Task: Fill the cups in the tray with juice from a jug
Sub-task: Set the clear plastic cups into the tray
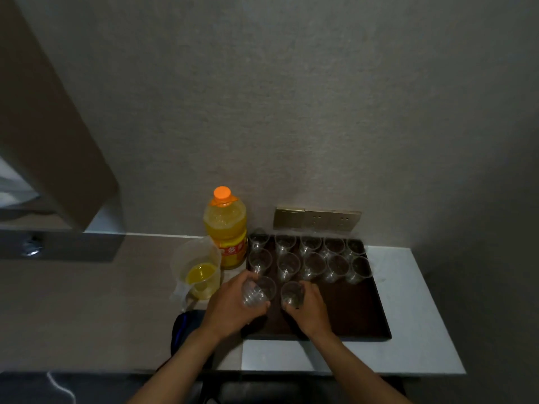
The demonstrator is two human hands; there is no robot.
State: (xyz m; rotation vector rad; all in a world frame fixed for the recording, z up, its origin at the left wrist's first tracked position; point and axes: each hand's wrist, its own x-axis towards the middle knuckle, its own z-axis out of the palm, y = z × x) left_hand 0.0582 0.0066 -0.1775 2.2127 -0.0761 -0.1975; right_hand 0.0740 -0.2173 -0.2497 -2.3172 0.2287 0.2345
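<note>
From the head camera I look down on a white bench [408,301] that stands against a grey wall. A dark brown tray [358,313] lies on the bench and its far edge is close to the wall.

In the tray I see clear plastic cups [313,265], all without juice. Five stand in a row along the far edge and five more in a second row just before them. In a third row, near the left edge of the tray, are two cups, and each hand is on one of them.

My left hand [230,304] grips a short stack of clear cups [256,293]. The fingers are curled round it and the stack is tilted, with the open mouth toward the far side. I cannot tell whether it touches the tray floor.

My right hand [309,307] holds a single cup [291,294], which stands upright on the tray just beside the stack. The thumb and fingers are closed round its wall.

Left of the tray, on the bench, stands a clear jug [198,269] with some yellow juice at the bottom. Behind it, touching the left far corner of the tray, is a juice bottle [225,228] with an orange cap, nearly full. On the wall behind the tray is a golden socket panel [318,220].
</note>
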